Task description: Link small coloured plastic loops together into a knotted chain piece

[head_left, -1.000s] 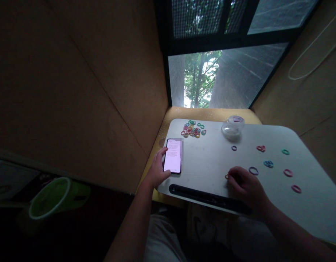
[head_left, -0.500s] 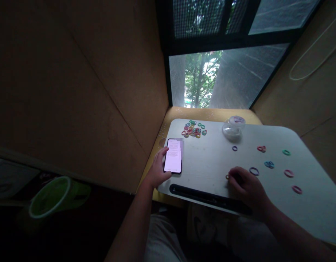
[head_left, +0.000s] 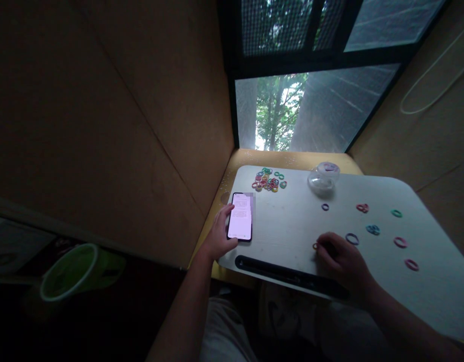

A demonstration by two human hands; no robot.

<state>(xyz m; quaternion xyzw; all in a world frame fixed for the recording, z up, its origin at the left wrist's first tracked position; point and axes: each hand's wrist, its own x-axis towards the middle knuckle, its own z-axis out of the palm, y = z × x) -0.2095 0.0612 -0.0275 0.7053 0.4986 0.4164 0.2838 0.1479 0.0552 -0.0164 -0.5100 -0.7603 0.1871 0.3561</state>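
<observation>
A lit smartphone (head_left: 240,218) lies at the left of the white lap table. My left hand (head_left: 220,234) grips its lower left side, thumb at the bottom edge and fingers on the long edge. My right hand (head_left: 339,256) rests closed near the table's front edge, its fingertips pinching a small yellow hair tie (head_left: 315,246). Just beyond that hand lies a dark purple hair tie (head_left: 352,239). A smaller purple hair tie (head_left: 324,206) sits farther back. To the right are blue hair ties (head_left: 373,230), red hair ties (head_left: 362,207), a green one (head_left: 396,213) and two pink ones (head_left: 400,242).
A mixed pile of coloured hair ties (head_left: 267,181) lies at the table's back left. Behind, a clear plastic tub (head_left: 322,180) stands with its lid part raised. A black slot (head_left: 288,274) runs along the front edge. A green bin (head_left: 79,271) is on the floor at left.
The whole view has shifted very slightly. Both hands keep their places on the phone and the yellow hair tie.
</observation>
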